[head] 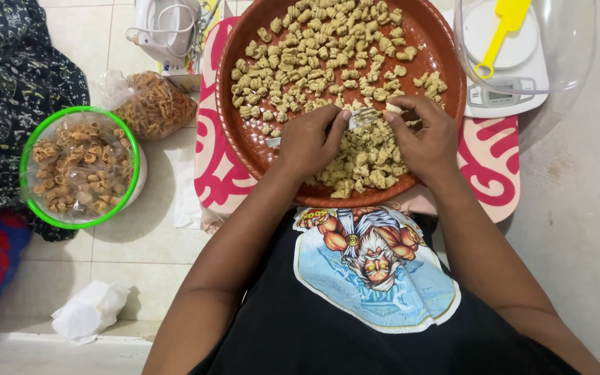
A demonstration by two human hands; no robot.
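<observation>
Gripped in the closed left hand [308, 141], a fork [360, 118] lies crosswise, tines pointing right toward the right hand [421, 135], whose fingertips pinch together on a dough piece [392, 108] just beside the tines; both hands hover equally near over the near heap on the brown tray [446, 52]. Farther up the tray, shaped dough pieces [317, 52] lie scattered. Beyond: green-rimmed bowl [78, 167] of fried shells at left, snack bag [151, 104], scale [508, 97] under clear bowl with yellow spatula [501, 31].
</observation>
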